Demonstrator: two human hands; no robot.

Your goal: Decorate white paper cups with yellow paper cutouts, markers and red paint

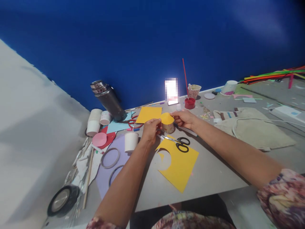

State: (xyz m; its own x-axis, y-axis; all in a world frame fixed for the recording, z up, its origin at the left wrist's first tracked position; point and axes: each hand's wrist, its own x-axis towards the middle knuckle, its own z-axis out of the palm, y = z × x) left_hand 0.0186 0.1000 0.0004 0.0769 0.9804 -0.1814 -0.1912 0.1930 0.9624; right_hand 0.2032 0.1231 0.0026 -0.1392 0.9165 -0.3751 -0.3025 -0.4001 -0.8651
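Note:
Between my two hands is a round yellow paper disc [167, 118], held just over a patterned paper cup [168, 128]. Its left edge is pinched by my left hand [152, 128], and its right edge by my right hand [184, 119]. I cannot tell whether the disc touches the cup. Nearer to me, black-handled scissors [182, 144] lie across a yellow paper sheet [182, 168] with a round piece cut out of it. Behind my left hand lies another yellow sheet [149, 114]. A white paper cup [131, 142] stands left of my left forearm.
At the left are a dark flask [108, 101], stacked white cups [93, 122], tape rings [111, 158] and purple paper [102, 178]. A bright phone [171, 90] leans at the wall, near a red lid-like pot [190, 103]. A cloth bag [262, 133] lies right of my right arm.

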